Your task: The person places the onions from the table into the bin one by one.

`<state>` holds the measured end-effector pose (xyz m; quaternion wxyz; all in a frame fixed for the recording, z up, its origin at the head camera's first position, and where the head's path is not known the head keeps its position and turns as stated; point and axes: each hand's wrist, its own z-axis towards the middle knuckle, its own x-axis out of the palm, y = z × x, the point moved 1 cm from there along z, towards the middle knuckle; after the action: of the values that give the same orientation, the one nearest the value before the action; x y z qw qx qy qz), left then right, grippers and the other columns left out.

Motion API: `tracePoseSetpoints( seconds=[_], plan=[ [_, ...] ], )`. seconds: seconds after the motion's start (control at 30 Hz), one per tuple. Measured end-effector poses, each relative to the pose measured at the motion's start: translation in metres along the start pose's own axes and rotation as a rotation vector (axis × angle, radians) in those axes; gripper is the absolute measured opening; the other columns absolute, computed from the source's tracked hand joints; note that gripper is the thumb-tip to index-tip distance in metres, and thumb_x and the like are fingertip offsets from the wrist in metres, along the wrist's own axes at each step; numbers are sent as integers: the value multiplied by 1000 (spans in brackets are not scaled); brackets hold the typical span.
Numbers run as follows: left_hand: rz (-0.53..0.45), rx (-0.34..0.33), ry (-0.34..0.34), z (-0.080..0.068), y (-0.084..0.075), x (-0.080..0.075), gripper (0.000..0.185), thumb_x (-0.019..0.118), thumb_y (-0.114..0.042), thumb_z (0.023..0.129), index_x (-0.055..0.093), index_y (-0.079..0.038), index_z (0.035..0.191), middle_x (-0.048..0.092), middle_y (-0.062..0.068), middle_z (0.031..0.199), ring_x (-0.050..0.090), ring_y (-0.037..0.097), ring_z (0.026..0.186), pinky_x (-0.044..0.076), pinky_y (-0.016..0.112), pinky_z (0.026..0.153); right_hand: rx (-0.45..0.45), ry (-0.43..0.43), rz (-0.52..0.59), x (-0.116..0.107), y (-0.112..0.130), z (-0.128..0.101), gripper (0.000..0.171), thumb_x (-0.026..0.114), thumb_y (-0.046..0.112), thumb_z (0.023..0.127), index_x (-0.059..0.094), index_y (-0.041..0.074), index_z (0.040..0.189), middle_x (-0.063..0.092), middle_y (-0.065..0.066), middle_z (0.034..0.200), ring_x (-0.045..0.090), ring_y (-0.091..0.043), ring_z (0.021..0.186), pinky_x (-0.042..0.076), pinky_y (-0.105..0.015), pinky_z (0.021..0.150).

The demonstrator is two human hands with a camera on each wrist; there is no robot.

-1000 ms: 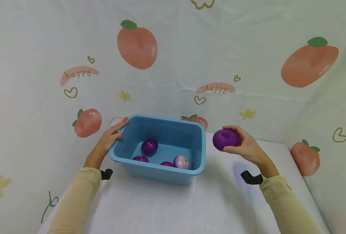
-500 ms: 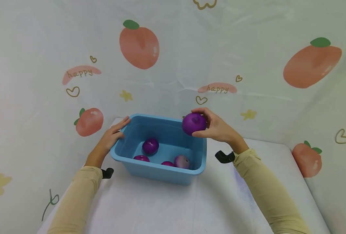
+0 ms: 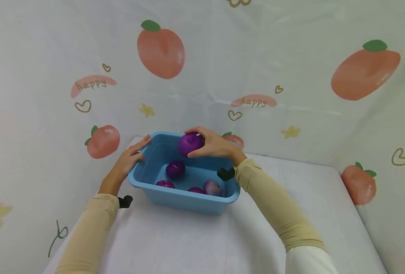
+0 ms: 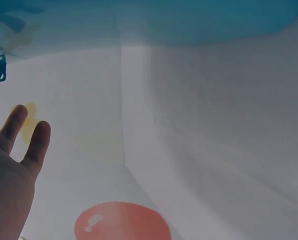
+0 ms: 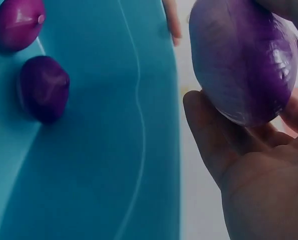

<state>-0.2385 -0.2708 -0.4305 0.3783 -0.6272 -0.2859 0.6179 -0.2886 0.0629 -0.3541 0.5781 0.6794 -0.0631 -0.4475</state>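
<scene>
A purple onion (image 3: 190,144), glossy with a pale lilac side, is held by my right hand (image 3: 212,144) over the far side of a blue plastic tub (image 3: 185,203). In the right wrist view the hand curls round the onion (image 5: 244,65), which shows beside the tub's wall (image 5: 154,150). My left hand (image 3: 128,161) grips the tub's left rim. Its lower fingers (image 4: 37,145) extend straight outside the tub in the left wrist view. Inside lie a dark purple onion (image 3: 176,169), two magenta ones partly hidden by the near rim, and a pale lilac one (image 3: 212,188).
The tub stands on a white-covered table (image 3: 188,243). Behind it hangs a white cloth (image 3: 195,76) printed with orange fruit and hearts. Black straps (image 3: 124,201) sit on both wrists, over beige sleeves.
My right hand has carried the purple onion leftward from beside the tub to over it. The left hand has stayed at the rim, and the tub has not moved.
</scene>
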Motion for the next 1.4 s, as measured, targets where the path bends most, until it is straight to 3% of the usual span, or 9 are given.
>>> tracePoseSetpoints(
  seconds=[0.2, 0.37, 0.5, 0.7, 0.8, 0.93, 1.03, 1.4],
  plan=[
    [-18, 13, -7, 0, 4, 0, 69, 48, -12, 93, 38, -34, 158, 23, -8, 171, 16, 43, 159, 30, 73, 115, -2, 32, 7, 22, -2, 29, 80, 84, 33, 80, 47, 16, 150, 53, -4, 142, 62, -23, 120, 58, -36, 98],
    [-7, 18, -14, 1, 4, 0, 68, 49, -13, 93, 39, -34, 157, 24, -8, 170, 17, 41, 159, 29, 74, 116, 32, 59, 19, 36, -11, 38, 81, 82, 33, 82, 45, 14, 152, 52, -6, 145, 58, -24, 126, 57, -38, 100],
    [-8, 26, -13, 2, 3, 0, 67, 49, -13, 93, 40, -34, 157, 25, -8, 170, 18, 42, 158, 30, 73, 116, 78, 74, 23, 42, -18, 38, 81, 82, 35, 83, 45, 17, 152, 51, -4, 147, 57, -24, 127, 57, -38, 100],
    [-10, 15, -27, 0, 2, -3, 68, 50, -13, 92, 40, -35, 156, 25, -8, 170, 19, 43, 158, 30, 74, 115, 173, 80, -87, 49, -30, 34, 80, 83, 48, 78, 49, 29, 149, 52, -1, 147, 55, -22, 130, 54, -41, 104],
    [-11, 17, -29, 0, 2, -3, 69, 50, -12, 92, 40, -34, 157, 26, -7, 170, 18, 42, 159, 30, 74, 115, 235, 128, -129, 50, -35, 31, 79, 83, 50, 78, 50, 32, 147, 52, -2, 148, 52, -24, 134, 50, -45, 109],
    [-24, 23, -20, 1, 3, 0, 68, 50, -11, 92, 41, -32, 156, 26, -6, 170, 16, 40, 159, 28, 74, 116, 312, 261, -185, 53, -43, 26, 81, 84, 45, 80, 47, 28, 150, 49, -5, 152, 47, -26, 139, 44, -49, 116],
    [-25, 20, -16, 1, 4, 0, 69, 50, -10, 92, 41, -32, 156, 25, -6, 170, 16, 41, 159, 27, 74, 116, 347, 313, -232, 55, -48, 25, 80, 84, 38, 81, 46, 25, 150, 48, -6, 152, 47, -26, 139, 41, -48, 118],
    [-32, 14, -16, 1, -1, -1, 70, 51, -10, 91, 40, -28, 157, 25, -1, 171, 18, 45, 158, 29, 74, 116, 379, 309, -228, 54, -47, 24, 80, 85, 34, 81, 45, 21, 149, 47, -8, 153, 47, -26, 138, 38, -47, 121]
  ],
)
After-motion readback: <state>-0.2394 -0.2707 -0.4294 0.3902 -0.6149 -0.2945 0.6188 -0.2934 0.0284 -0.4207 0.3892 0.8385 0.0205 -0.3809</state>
